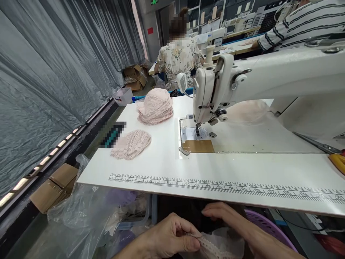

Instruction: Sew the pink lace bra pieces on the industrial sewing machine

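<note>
Below the table's front edge, my left hand [172, 235] pinches a strip of pale pink lace fabric [212, 246] between thumb and fingers. My right hand [229, 217] lies just to the right, fingers curled over the same lace piece in my lap. On the white table [167, 169] sit a single pink lace piece [131, 144] at the left and a stack of pink lace cups [156, 106] further back. The white sewing machine [215, 86] stands at the centre right, its needle over the plate [198, 133].
A printed ruler [221, 187] runs along the table's front edge. A clear plastic bag [86, 212] and cardboard boxes [54, 187] lie on the floor at the left. A purple basket [269, 226] sits below right. Two other people work at tables behind.
</note>
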`<state>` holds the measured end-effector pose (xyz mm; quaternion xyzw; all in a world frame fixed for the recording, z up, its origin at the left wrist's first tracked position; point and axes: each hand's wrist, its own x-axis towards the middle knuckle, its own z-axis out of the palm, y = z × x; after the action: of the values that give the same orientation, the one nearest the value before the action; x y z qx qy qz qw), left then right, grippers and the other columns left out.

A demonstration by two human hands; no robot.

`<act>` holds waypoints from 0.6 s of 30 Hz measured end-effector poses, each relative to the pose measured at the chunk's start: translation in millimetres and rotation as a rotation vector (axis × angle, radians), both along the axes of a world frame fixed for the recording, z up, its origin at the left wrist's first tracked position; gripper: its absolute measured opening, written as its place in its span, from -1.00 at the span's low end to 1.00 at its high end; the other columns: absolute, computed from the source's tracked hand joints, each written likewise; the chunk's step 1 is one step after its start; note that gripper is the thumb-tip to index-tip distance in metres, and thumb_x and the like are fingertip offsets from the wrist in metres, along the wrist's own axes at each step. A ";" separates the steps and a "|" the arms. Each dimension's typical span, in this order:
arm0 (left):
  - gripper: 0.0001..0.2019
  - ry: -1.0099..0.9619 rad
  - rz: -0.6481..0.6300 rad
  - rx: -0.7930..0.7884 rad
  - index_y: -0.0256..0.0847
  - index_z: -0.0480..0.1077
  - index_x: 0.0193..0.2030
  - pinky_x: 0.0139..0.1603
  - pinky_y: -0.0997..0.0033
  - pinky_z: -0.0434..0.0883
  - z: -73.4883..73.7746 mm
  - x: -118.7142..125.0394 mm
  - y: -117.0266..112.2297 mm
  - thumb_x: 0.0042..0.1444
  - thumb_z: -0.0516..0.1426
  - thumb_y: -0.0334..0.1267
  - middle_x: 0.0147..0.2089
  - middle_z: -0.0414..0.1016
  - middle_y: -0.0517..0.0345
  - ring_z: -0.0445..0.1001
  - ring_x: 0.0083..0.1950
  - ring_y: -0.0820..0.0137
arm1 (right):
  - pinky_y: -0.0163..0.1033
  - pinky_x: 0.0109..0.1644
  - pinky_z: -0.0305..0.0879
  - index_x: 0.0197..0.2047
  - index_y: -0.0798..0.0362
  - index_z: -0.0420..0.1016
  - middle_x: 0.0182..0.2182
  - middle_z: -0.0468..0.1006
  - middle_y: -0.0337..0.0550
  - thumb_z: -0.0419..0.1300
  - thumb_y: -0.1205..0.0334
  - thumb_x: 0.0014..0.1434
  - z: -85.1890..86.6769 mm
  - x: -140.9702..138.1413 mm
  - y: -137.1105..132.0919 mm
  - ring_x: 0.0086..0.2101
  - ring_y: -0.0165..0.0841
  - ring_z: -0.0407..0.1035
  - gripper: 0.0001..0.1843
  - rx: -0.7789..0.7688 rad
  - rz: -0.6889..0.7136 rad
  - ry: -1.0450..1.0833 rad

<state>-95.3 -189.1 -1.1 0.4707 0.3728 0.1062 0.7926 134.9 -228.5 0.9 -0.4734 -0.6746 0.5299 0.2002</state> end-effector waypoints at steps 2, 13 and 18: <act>-0.50 0.029 -0.040 0.017 -0.29 0.58 -0.32 -0.28 0.53 0.27 3.1 -4.5 1.4 -0.20 0.29 0.16 -0.50 0.41 0.17 0.27 -0.45 0.50 | -0.35 0.06 0.23 0.10 -0.18 0.30 -0.02 0.41 -0.26 0.32 0.40 -0.11 3.2 -4.4 5.0 0.02 -0.31 0.32 -0.31 -0.032 0.066 -0.001; -0.61 0.142 -0.091 0.039 -0.32 0.56 -0.29 -0.38 0.54 0.23 6.9 -14.8 6.6 -0.19 0.34 -0.04 -0.49 0.43 0.16 0.28 -0.47 0.51 | -0.25 -0.05 0.32 -0.30 -0.04 0.48 -0.27 0.51 -0.26 0.20 0.38 0.00 0.3 -10.8 5.3 -0.20 -0.31 0.42 -0.82 0.036 0.105 -0.020; -0.62 0.279 0.109 0.006 -0.33 0.41 -0.50 -0.53 0.57 0.06 1.8 -8.4 3.0 -0.25 0.34 -0.01 -0.63 0.30 0.29 0.15 -0.59 0.60 | -0.15 -0.12 0.41 -0.11 0.01 0.42 -0.20 0.55 -0.08 0.10 0.36 0.13 -24.6 -22.5 -4.0 -0.18 -0.20 0.47 -0.76 0.640 -0.024 -0.296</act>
<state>-103.7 -186.1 0.7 0.4624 0.5039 0.0838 0.7248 112.4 -232.5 -23.7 -0.4664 -0.8225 0.2147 0.2447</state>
